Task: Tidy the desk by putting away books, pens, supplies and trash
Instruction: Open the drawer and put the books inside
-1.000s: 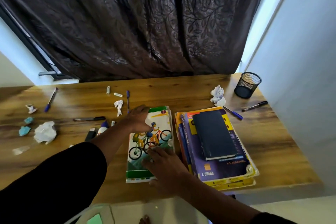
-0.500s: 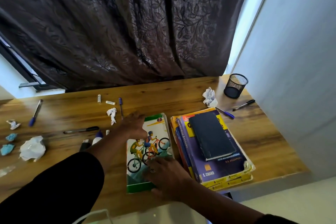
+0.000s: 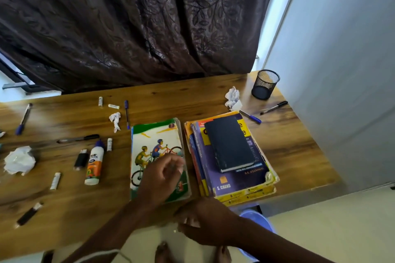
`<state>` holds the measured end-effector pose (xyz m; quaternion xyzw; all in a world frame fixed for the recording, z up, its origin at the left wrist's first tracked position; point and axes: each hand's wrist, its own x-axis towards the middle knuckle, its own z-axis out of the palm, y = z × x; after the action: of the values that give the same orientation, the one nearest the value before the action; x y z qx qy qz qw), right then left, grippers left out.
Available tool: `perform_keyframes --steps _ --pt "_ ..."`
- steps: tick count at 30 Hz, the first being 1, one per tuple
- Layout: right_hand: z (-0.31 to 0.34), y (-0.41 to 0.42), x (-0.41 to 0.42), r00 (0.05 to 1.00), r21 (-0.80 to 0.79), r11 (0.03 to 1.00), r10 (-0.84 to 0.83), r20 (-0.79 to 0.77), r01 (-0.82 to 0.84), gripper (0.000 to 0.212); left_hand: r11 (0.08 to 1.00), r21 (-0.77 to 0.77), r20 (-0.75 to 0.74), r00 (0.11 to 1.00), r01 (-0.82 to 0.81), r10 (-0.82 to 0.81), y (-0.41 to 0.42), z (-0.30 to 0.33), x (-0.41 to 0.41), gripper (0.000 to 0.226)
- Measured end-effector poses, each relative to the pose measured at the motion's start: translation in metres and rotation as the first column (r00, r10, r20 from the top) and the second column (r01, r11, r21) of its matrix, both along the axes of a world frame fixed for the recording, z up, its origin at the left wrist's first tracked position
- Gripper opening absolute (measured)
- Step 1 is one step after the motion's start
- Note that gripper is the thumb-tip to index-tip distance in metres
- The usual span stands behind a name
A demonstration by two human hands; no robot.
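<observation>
A book with cyclists on its cover (image 3: 157,145) lies flat on the wooden desk (image 3: 299,156). My left hand (image 3: 162,177) is over its near half with fingers loosely curled and nothing in them. My right hand (image 3: 203,224) is at the desk's front edge just below the book, blurred, fingers relaxed. Right of the book is a stack of books (image 3: 237,183) topped by a dark notebook (image 3: 230,143). Pens lie scattered: blue pens (image 3: 23,118) (image 3: 127,114) (image 3: 251,116) and black pens (image 3: 79,139) (image 3: 274,108). Crumpled paper (image 3: 233,97) (image 3: 19,160) (image 3: 115,120) lies about.
A black mesh pen cup (image 3: 265,84) stands at the far right corner. A glue bottle (image 3: 95,162), a small black item (image 3: 81,159), a black marker (image 3: 28,214) and several small white sticks (image 3: 55,180) lie left of the book. A blue bin (image 3: 256,220) shows under the desk's front edge. A dark curtain hangs behind.
Both hands have drawn back toward me. The left hand left the book's far corner and is now over its near half; the right hand came off the cover to the desk's edge.
</observation>
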<state>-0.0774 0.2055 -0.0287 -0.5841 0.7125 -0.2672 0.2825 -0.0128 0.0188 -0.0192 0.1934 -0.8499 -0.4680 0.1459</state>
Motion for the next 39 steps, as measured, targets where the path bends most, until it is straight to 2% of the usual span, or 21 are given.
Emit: perform_keyframes --steps 2,5,8,10,12,14,16,18,20,22,24,25,27,28,29,30,32,35,39 --pt "-0.013 0.022 -0.002 0.985 0.055 0.998 -0.033 0.169 0.024 0.018 0.982 0.188 0.008 0.999 0.030 -0.032 0.027 -0.001 0.018 0.008" --pt "-0.043 0.052 -0.008 0.960 0.167 0.984 -0.096 0.262 0.053 0.018 0.889 0.450 0.121 0.980 0.085 -0.155 0.062 -0.017 0.037 0.011" --pt "-0.073 0.071 -0.019 0.940 0.269 0.961 -0.143 0.309 0.058 0.032 0.766 0.643 0.256 0.937 0.019 -0.238 0.088 -0.039 0.046 0.038" --pt "-0.096 0.080 -0.028 0.922 0.298 0.950 -0.191 0.335 0.089 0.050 0.729 0.683 0.340 0.905 -0.052 -0.254 0.101 -0.055 0.047 0.044" --pt "-0.117 0.087 -0.036 0.898 0.308 0.939 -0.259 0.355 0.149 0.056 0.686 0.708 0.427 0.875 -0.166 -0.228 0.107 -0.070 0.046 0.030" --pt "-0.128 0.092 -0.041 0.885 0.324 0.928 -0.299 0.356 0.183 0.047 0.628 0.727 0.495 0.846 -0.278 -0.199 0.112 -0.083 0.042 0.020" --pt "-0.133 0.092 -0.045 0.848 0.384 0.898 -0.366 0.382 0.215 0.024 0.600 0.715 0.556 0.812 -0.357 -0.179 0.117 -0.092 0.040 0.021" --pt "-0.143 0.094 -0.048 0.729 0.510 0.827 -0.498 0.470 0.237 0.016 0.578 0.671 0.634 0.764 -0.465 -0.122 0.120 -0.106 0.043 0.025" --pt "-0.155 0.102 -0.051 0.591 0.641 0.748 -0.600 0.539 0.175 0.007 0.515 0.631 0.700 0.713 -0.580 -0.055 0.120 -0.121 0.049 0.030" --pt "-0.168 0.113 -0.052 0.494 0.724 0.676 -0.680 0.543 0.136 0.005 0.348 0.626 0.738 0.674 -0.698 0.025 0.118 -0.136 0.056 0.030" --pt "-0.178 0.125 -0.053 0.384 0.793 0.583 -0.783 0.490 0.176 0.013 0.078 0.644 0.749 0.648 -0.761 0.139 0.115 -0.147 0.059 0.036" --pt "-0.183 0.130 -0.052 0.278 0.815 0.538 -0.834 0.477 0.215 0.016 -0.058 0.657 0.745 0.635 -0.752 0.205 0.114 -0.152 0.059 0.044" --pt "-0.191 0.133 -0.049 -0.061 0.831 0.461 -0.863 0.502 0.311 0.017 -0.259 0.690 0.721 0.611 -0.676 0.327 0.111 -0.158 0.060 0.067" --pt "-0.194 0.132 -0.046 -0.237 0.829 0.424 -0.818 0.523 0.366 0.018 -0.322 0.706 0.707 0.598 -0.631 0.376 0.109 -0.161 0.061 0.077" --pt "-0.199 0.130 -0.046 -0.371 0.821 0.388 -0.752 0.545 0.420 0.020 -0.366 0.724 0.689 0.593 -0.584 0.416 0.106 -0.162 0.061 0.082" --pt "-0.201 0.127 -0.047 -0.453 0.811 0.363 -0.689 0.565 0.459 0.022 -0.397 0.745 0.668 0.600 -0.537 0.441 0.102 -0.164 0.061 0.083" --pt "-0.198 0.120 -0.050 -0.523 0.795 0.362 -0.608 0.598 0.487 0.032 -0.436 0.777 0.627 0.621 -0.454 0.471 0.096 -0.164 0.059 0.083" --pt "-0.193 0.113 -0.048 -0.612 0.794 0.356 -0.507 0.608 0.493 0.038 -0.483 0.787 0.611 0.585 -0.383 0.533 0.098 -0.163 0.058 0.088" --pt "-0.182 0.114 -0.040 -0.631 0.792 0.359 -0.479 0.610 0.493 0.033 -0.489 0.814 0.567 0.607 -0.312 0.556 0.108 -0.160 0.065 0.090"
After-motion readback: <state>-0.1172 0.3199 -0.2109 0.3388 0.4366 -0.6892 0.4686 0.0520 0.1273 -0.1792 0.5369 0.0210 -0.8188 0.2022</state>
